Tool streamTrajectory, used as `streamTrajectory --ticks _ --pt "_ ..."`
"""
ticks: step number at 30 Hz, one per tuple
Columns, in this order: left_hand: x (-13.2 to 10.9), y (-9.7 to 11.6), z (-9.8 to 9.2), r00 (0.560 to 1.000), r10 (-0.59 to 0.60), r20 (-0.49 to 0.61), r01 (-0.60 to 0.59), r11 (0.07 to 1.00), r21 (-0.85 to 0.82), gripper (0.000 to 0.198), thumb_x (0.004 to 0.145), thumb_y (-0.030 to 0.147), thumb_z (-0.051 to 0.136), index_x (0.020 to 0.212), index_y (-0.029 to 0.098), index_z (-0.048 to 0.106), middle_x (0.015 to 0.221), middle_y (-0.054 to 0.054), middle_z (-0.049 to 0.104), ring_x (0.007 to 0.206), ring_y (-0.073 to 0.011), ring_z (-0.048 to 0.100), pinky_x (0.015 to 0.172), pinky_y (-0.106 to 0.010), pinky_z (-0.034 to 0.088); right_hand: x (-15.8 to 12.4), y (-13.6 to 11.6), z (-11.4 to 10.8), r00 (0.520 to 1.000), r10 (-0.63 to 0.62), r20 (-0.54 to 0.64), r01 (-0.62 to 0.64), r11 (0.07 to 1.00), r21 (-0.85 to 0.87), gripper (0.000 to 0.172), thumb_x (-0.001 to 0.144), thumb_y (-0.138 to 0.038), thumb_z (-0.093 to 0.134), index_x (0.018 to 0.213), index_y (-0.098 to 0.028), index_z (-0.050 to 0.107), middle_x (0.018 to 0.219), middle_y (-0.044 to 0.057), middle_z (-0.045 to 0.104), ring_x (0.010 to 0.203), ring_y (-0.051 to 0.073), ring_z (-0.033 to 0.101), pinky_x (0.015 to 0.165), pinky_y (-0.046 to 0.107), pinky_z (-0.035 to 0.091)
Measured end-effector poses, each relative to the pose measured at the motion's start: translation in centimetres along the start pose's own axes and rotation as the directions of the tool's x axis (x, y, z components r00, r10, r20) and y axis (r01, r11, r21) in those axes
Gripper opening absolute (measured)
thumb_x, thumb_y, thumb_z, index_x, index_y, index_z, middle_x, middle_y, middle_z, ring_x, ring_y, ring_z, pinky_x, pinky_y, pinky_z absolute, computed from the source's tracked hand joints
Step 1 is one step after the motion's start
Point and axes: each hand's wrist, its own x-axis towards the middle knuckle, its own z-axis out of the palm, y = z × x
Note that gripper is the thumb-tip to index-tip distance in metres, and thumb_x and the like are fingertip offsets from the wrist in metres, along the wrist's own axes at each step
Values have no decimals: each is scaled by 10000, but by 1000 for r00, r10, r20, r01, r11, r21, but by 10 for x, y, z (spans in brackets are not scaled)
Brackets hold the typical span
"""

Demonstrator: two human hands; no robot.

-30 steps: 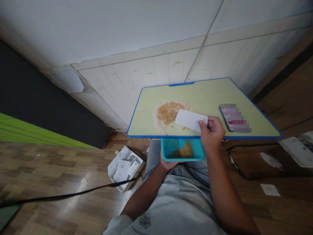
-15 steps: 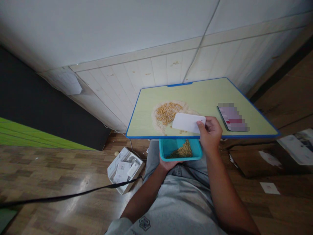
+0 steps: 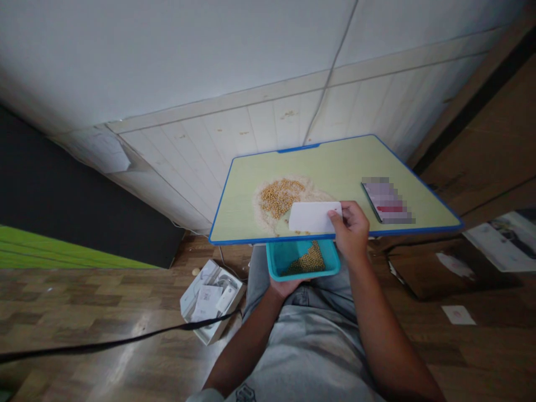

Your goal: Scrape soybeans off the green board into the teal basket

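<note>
My right hand [image 3: 352, 228] pinches a flat white card [image 3: 309, 216] between thumb and fingers, just above the front edge of the low table. Left of and behind the card lies a heap of yellowish round beans [image 3: 281, 196], ringed by fine pale grains [image 3: 263, 216]. A few loose beans [image 3: 302, 232] show below the card's lower edge. Under that table edge, my left hand [image 3: 286, 287] supports a turquoise plastic basin [image 3: 274, 258] from below, its fingers mostly hidden. Beans [image 3: 313, 259] are gathered in the right part of the basin.
On the right of the blue-edged table [image 3: 343, 162] lies a phone [image 3: 372, 201], its screen blurred out. A white box [image 3: 209, 304] of papers and small items stands on the floor at left. A black strap [image 3: 125, 338] crosses the lower left. Cardboard [image 3: 422, 273] lies at right.
The view has shifted slightly. My right hand has brought the card a little nearer the table's front edge. My left hand still supports the basin below it.
</note>
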Motion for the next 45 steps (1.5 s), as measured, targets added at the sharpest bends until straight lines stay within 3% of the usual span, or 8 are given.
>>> streamTrajectory --ticks 5,10,13,18,25,34,40,45 --pt "-5 1 4 999 -4 -54 2 1000 -27 906 1150 697 230 1922 242 366 1947 -117 483 1822 -459 412 1506 -795 208 1 -2 -3 1000 4 26 -5 1000 7 256 890 -474 818 967 -272 682 810 -28 744 746 206 675 662 292 488" --pt "-4 2 6 997 -22 -70 21 1000 -12 909 1133 705 246 1885 235 447 1959 -124 463 1816 -446 429 1524 -726 232 2 -1 -5 999 5 45 -5 1000 -6 254 914 -485 809 980 -272 686 818 -30 727 758 206 677 678 298 493" --pt "-4 1 6 996 -36 -79 36 999 -4 889 1130 692 244 1845 240 519 1937 -131 501 1797 -467 454 1511 -765 234 2 -2 -4 999 2 36 -2 1000 -6 298 915 -525 825 981 -273 680 809 -29 719 746 205 670 664 294 495" --pt "-6 -1 2 982 -7 -191 19 998 63 805 1107 640 359 1777 283 626 1876 -110 594 1805 -445 443 1513 -730 253 0 -7 -1 999 23 -34 -22 999 43 409 870 -615 875 939 -276 656 785 -21 732 703 198 660 618 278 482" --pt "-3 -1 4 999 18 -45 -14 996 88 808 1121 667 337 1711 260 711 1847 -110 627 1808 -464 432 1498 -740 294 -8 -17 6 995 31 92 -37 998 59 375 883 -569 887 919 -273 659 739 -30 732 666 188 671 607 278 503" --pt "-3 -2 13 998 -10 -68 13 999 47 922 1131 726 234 1899 256 433 1842 -132 630 1811 -404 454 1532 -707 224 -19 -17 15 986 26 166 -27 1000 1 277 912 -486 848 903 -273 671 719 -35 741 638 180 679 589 271 470" --pt "-1 -2 10 998 -28 -60 29 1000 10 942 1132 710 206 1950 247 275 1899 -122 560 1845 -389 392 1543 -703 177 -17 -13 12 997 31 71 -30 999 -20 294 901 -494 856 911 -278 657 729 -32 737 646 194 685 561 275 460" --pt "2 -3 -1 999 -31 -44 31 999 7 936 1132 710 272 1941 241 306 1942 -135 491 1865 -417 338 1528 -729 207 -12 -11 8 999 35 -38 -36 999 -21 270 865 -471 851 905 -272 672 732 -28 753 660 197 694 593 281 503"
